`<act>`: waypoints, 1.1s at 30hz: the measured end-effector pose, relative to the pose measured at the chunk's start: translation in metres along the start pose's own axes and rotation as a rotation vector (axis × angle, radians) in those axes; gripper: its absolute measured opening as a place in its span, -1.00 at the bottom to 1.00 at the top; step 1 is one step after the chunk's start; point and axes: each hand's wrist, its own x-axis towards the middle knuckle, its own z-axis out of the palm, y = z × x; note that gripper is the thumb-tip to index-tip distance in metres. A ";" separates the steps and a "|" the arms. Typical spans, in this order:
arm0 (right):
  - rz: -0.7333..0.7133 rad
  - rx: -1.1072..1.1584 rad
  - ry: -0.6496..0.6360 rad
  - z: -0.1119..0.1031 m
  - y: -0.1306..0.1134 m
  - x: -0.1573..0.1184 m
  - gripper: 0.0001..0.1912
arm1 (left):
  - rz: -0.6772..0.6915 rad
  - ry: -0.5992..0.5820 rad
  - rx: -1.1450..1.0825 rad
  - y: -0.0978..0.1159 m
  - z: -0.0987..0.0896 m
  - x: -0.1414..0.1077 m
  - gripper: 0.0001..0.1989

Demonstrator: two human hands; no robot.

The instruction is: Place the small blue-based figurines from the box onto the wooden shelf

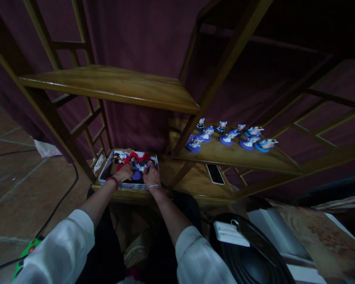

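A shallow cardboard box (106,173) stands on the lower shelf, with several small figurines lying in it on red and dark bases. Both my hands reach into it. A figurine with a purple base (136,176) lies between them, tilted on its side. At its base end, my left hand (124,172) has its fingers closed; the fingertips are partly hidden. My right hand (152,174) pinches the other end of the same figurine. More figurines, such as a purple-haired one (229,136), stand in rows on the shelf to the right.
A wooden shelf board (112,85) juts out above the box. A phone (215,174) lies on the lower shelf at right. A black round stool (254,256) bears a white object (230,233). At left, a cable (59,203) runs over the tiled floor near a green power strip (25,256).
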 end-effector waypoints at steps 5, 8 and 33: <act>-0.018 0.050 0.026 0.001 0.002 -0.001 -0.72 | -0.092 0.006 -0.341 0.003 0.001 -0.003 -0.82; -0.012 0.084 0.033 0.002 0.003 0.000 -0.71 | -0.147 0.058 -0.453 0.005 0.001 -0.003 -0.79; -0.119 0.223 0.043 -0.005 0.007 -0.005 -0.66 | -0.116 0.074 -0.995 0.010 0.004 -0.018 -0.96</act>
